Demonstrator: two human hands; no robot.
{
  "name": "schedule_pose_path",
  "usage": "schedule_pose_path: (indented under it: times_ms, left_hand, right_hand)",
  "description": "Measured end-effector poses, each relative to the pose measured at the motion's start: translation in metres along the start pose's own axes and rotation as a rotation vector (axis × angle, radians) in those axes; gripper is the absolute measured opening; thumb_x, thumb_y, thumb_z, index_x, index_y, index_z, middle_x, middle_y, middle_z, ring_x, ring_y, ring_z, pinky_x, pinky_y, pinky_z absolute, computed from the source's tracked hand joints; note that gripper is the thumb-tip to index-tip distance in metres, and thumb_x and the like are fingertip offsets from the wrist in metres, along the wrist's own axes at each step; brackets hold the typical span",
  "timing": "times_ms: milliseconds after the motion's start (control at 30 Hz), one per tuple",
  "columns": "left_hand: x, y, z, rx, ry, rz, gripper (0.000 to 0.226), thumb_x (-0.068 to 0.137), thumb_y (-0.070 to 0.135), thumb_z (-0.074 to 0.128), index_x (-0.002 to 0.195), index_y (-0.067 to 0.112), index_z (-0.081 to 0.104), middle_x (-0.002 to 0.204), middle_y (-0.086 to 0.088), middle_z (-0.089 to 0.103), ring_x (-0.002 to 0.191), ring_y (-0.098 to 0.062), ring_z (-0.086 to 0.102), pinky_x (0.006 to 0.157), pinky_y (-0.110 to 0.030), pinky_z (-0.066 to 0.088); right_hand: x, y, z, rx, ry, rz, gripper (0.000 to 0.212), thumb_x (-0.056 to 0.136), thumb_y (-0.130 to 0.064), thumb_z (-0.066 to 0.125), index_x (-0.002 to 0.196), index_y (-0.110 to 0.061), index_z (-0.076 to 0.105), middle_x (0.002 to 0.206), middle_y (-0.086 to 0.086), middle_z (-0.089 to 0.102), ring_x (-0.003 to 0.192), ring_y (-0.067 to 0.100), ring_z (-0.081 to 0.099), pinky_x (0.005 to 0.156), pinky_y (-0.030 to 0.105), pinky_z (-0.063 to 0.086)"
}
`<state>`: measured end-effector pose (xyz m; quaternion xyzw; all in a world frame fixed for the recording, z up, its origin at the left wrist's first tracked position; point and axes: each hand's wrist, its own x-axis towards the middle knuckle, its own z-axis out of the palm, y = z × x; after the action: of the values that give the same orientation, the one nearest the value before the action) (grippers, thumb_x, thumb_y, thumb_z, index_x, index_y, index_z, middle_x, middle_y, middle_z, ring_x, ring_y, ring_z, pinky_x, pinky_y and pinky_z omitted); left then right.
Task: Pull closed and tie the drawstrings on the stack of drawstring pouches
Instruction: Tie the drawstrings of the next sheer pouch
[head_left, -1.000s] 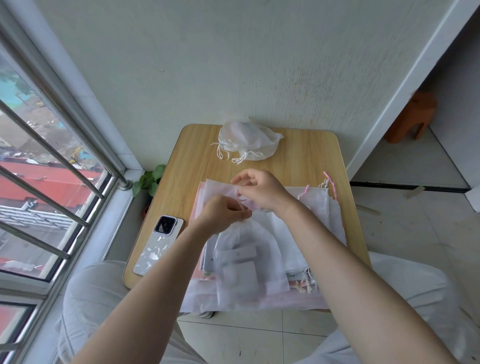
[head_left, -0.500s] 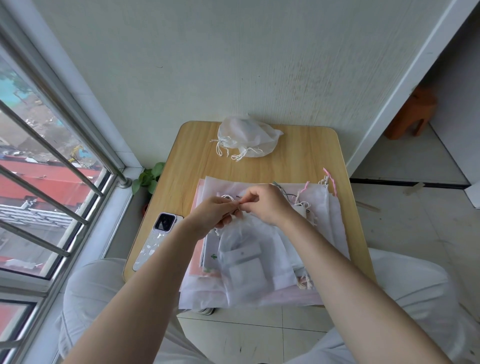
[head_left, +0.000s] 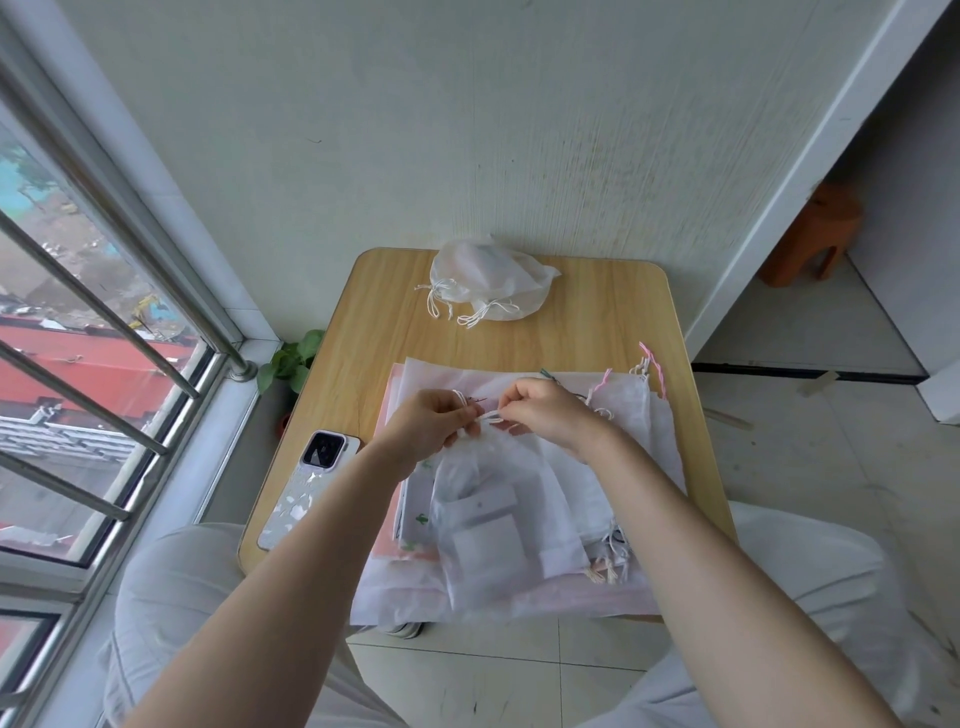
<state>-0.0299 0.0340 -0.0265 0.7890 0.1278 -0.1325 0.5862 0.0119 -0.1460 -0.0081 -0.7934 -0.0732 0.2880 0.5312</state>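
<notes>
Since a second ago the two hands have drawn back from the far part of the stack toward the person and now meet over the neck of the top pouch, which has gathered narrower there.

Nearest, the stack of pouches hangs over the near edge of the surface, covering its near right half. On top lies a thin white pouch with its bottom toward the near edge and its neck pointing away. The left hand and right hand are both pinched shut on the white drawstring at that neck, fingertips almost touching, a short length of cord stretched between them. A phone lies face down along the left edge, just beside the stack. Pink cords stick out at the stack's far right corner. Farther on, near the far edge, sits a heap of tied pouches, their white cords trailing toward the left.
</notes>
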Motion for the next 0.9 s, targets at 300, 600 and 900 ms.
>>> schedule_pose_path:
  times_ms: [300,600,900]
  left_hand:
    - [0.002,-0.001,0.013,-0.02,0.152,0.017,0.024,0.082,0.024,0.077,0.089,0.013,0.057,0.072,-0.005,0.07,0.061,-0.01,0.061,0.058,-0.021,0.045]
    - [-0.003,0.003,0.012,-0.045,0.139,-0.089,0.022,0.085,0.025,0.074,0.078,0.004,0.072,0.065,-0.001,0.072,0.057,-0.009,0.062,0.052,-0.017,0.044]
    - [0.0,0.005,0.009,0.185,0.019,-0.089,0.044,0.078,0.037,0.079,0.085,-0.005,0.071,0.066,-0.001,0.052,0.063,-0.013,0.043,0.063,-0.029,0.032]
  right_hand:
    - [0.002,-0.004,0.014,-0.138,0.033,-0.141,0.024,0.079,0.007,0.07,0.08,-0.013,0.056,0.075,0.002,0.073,0.071,0.016,0.069,0.077,0.034,0.056]
    - [0.005,-0.004,0.018,-0.413,0.157,-0.147,0.031,0.077,-0.007,0.076,0.067,-0.025,0.053,0.065,-0.003,0.065,0.064,0.016,0.062,0.063,0.029,0.047]
    - [0.007,-0.004,0.017,-0.395,0.234,-0.183,0.017,0.08,-0.01,0.074,0.076,-0.019,0.06,0.069,0.0,0.065,0.068,0.018,0.063,0.063,0.027,0.046]
